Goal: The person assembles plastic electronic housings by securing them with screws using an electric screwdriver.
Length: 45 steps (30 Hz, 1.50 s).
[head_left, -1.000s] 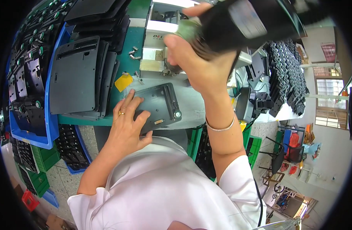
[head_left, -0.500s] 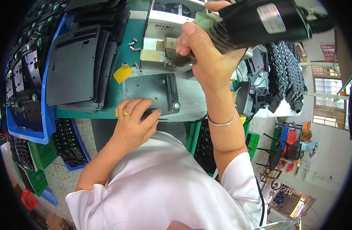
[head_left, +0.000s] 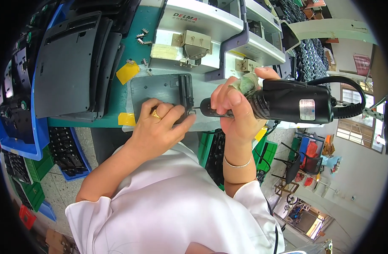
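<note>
A flat black plastic panel [head_left: 153, 87] with a raised bar [head_left: 186, 91] along its right side lies on the work surface. My left hand [head_left: 158, 127] is closed on its near part, with thumb and forefinger at the bar's near end. In my right hand [head_left: 240, 103] is a black electric screwdriver [head_left: 282, 100], held level with green wrapping around its grip. Its thin bit points left and meets the near end of the bar beside my left fingertips. Whether a screw sits on the tip is too small to tell.
White screw feeders [head_left: 194, 19] stand behind the panel. Dark plates [head_left: 69, 70] are stacked at left, beside a blue crate [head_left: 41, 114] of black parts. Small metal pieces [head_left: 142, 39] and yellow paper [head_left: 127, 73] lie on the green mat. A cable [head_left: 354, 86] trails from the screwdriver.
The screwdriver has come down and towards me from the feeder to the panel's bar, turning level. My left hand has shifted right, its fingers now closer around the bar's near end.
</note>
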Each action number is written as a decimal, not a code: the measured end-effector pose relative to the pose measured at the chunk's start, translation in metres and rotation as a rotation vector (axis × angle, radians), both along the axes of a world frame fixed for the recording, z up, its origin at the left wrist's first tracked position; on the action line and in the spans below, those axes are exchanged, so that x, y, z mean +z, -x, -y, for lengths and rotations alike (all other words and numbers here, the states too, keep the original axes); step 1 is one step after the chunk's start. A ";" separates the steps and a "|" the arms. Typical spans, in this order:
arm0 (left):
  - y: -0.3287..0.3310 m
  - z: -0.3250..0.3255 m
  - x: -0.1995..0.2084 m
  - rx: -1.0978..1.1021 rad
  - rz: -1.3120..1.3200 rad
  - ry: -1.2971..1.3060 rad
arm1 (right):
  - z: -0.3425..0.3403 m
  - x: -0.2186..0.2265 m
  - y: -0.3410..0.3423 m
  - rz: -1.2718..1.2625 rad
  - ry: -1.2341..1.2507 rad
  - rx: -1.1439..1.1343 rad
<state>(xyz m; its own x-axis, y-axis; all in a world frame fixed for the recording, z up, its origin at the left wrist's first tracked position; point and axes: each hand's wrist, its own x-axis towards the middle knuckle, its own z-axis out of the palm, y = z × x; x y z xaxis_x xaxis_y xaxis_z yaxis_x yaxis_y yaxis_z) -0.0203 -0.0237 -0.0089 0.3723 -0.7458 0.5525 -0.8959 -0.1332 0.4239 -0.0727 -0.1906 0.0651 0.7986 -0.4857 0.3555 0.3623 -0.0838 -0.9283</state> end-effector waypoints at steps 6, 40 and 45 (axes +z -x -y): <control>-0.001 0.001 0.000 0.021 -0.021 -0.034 | 0.002 -0.006 0.001 0.023 0.030 -0.011; -0.011 -0.003 0.002 -0.011 -0.084 -0.062 | -0.008 0.037 -0.054 0.452 -0.023 -0.127; -0.013 -0.002 0.004 -0.012 -0.078 -0.057 | -0.006 0.029 -0.065 0.420 0.009 -0.111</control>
<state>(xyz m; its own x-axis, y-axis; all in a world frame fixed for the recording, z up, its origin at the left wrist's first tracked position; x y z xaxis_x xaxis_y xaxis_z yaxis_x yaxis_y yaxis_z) -0.0075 -0.0214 -0.0046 0.4030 -0.7800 0.4788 -0.8623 -0.1483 0.4842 -0.0078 -0.1844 0.0944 0.5270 -0.5558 0.6430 0.6965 -0.1511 -0.7015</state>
